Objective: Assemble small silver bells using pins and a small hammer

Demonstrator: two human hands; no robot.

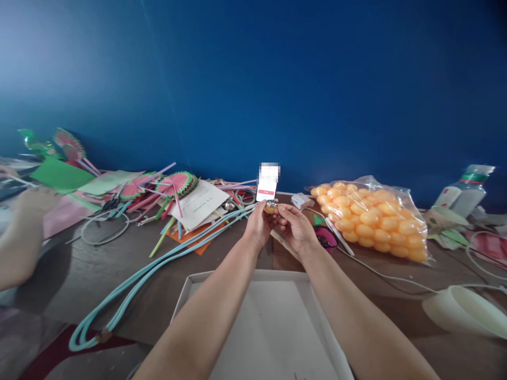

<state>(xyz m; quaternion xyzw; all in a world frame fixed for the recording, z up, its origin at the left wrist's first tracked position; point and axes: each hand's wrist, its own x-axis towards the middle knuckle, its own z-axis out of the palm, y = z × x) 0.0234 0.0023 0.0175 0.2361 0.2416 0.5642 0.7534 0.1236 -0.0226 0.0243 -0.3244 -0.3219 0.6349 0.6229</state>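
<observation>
My left hand (258,226) and my right hand (298,226) meet over the far side of the white tray. Between their fingertips is a small shiny round ball (271,206), silvery on top and golden below. Both hands are closed on it. Below the fingers of my right hand runs a slim pale stick-like piece (285,244); whether that hand grips it I cannot tell. Just behind the ball a phone (266,189) stands propped up with its screen lit. Under my forearms lies the shallow white tray (273,311).
Pale blue cords (134,279) loop across the left. Pink-and-green paper fans (176,186) and papers lie behind them. A bag of orange balls (372,219), a white cup (463,311) and a bottle (467,190) stand right. Another person's arm (24,237) reaches in left.
</observation>
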